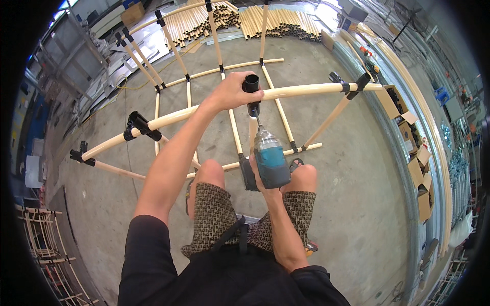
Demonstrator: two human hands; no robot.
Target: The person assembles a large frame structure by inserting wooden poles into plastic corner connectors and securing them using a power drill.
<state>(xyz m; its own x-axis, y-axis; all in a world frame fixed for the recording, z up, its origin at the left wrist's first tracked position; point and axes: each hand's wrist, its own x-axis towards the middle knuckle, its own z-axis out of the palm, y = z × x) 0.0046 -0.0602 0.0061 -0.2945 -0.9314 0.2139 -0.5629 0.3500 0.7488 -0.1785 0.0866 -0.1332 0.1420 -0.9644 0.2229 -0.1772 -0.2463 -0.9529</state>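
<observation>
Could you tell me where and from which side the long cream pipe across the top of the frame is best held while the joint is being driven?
Grip the cream pipe right beside the black joint, coming from above as the left hand does now. The pipe is round, lies level and is bare there, so fingers can wrap over it, clear of the teal driver in the right hand.

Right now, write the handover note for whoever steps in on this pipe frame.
Left hand: gripping the cream horizontal pipe at the black plastic joint, steadying it.
Right hand: holding the teal cordless driver, bit up against the underside of that joint.
Frame: cream pipes with black connectors stand assembled on the concrete floor; the black connector to the left is already on the pipe.
Left: whether this joint's screw is tight cannot be told. Spare cream pipes are stacked beyond.
</observation>
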